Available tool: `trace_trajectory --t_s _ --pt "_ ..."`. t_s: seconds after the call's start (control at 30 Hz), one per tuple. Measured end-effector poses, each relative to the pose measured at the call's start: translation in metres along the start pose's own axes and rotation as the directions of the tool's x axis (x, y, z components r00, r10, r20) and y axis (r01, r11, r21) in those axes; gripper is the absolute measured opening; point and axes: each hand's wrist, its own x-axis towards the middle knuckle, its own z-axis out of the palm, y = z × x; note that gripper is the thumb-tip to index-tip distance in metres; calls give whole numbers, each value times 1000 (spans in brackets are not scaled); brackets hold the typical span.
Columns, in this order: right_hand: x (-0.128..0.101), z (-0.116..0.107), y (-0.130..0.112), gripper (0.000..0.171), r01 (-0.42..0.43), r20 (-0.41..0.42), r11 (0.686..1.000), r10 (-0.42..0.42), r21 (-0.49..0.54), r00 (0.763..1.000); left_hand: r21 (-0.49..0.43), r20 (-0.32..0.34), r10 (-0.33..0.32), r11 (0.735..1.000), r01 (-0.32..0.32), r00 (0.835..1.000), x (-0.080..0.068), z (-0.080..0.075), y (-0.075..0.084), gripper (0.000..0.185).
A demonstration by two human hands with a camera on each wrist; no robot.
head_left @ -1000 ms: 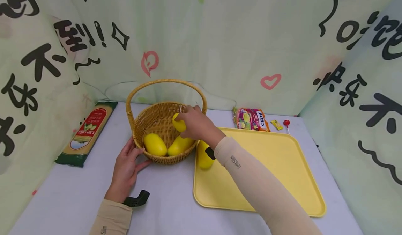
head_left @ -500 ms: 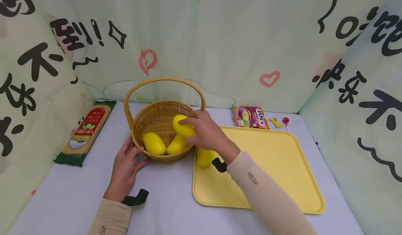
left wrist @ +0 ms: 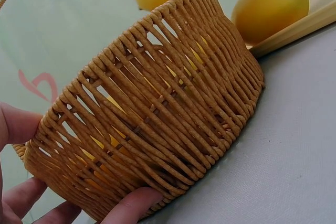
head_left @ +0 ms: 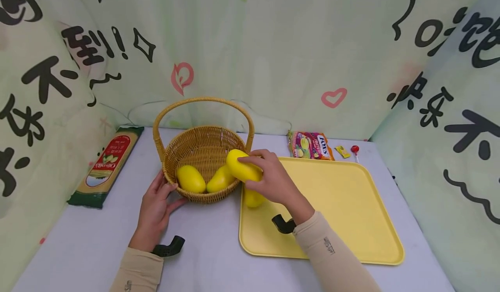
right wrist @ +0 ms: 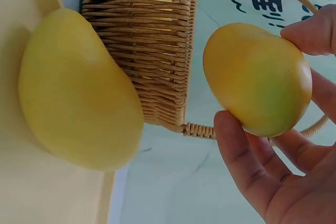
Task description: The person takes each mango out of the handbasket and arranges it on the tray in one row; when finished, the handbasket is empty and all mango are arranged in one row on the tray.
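My left hand (head_left: 151, 214) grips the near left side of a wicker basket (left wrist: 152, 103), with fingertips (left wrist: 135, 203) against its woven wall. Two yellow mangoes (head_left: 191, 179) lie inside the basket. Between thumb and fingers, my right hand (head_left: 275, 179) holds another mango (right wrist: 257, 80) just beyond the basket's right rim. In the head view, that held mango (head_left: 241, 166) is above the left end of a yellow tray (head_left: 332, 201). One more mango (right wrist: 79, 90) rests on the tray, partly hidden by the right hand in the head view.
Left of the basket lies a green and tan food packet (head_left: 107, 164). Behind the tray are a colourful candy bag (head_left: 310, 145), a small yellow wrapped sweet (head_left: 342, 152) and a red lollipop (head_left: 354, 149). Printed curtains (head_left: 281, 66) enclose the table. The basket's handle (head_left: 203, 99) stands upright.
My right hand has lifted a mango out of the basket and carried it right, over the rim toward the tray. The left hand stays on the basket.
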Motion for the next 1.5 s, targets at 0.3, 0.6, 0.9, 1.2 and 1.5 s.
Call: trace_trajectory --t_s 0.3,0.6,0.9,1.2,1.5 --pt "-19 -2 10 51 -27 -54 994 33 108 998 -1 -2 4 1000 -4 1000 1 -1 -1 72" --pt "-41 5 23 55 -83 -128 971 114 225 985 10 -3 6 1000 -6 1000 1 0 -2 72" --pt "-58 3 37 55 -119 -190 941 186 318 964 12 4 13 1000 -13 1000 1 0 -2 72" --pt "-72 -3 41 54 -146 -216 892 258 429 942 3 -6 14 1000 -14 1000 0 2 -1 71" --pt "-82 -3 51 59 -224 -205 858 349 462 914 -2 -11 20 1000 -21 1000 0 2 -3 71"
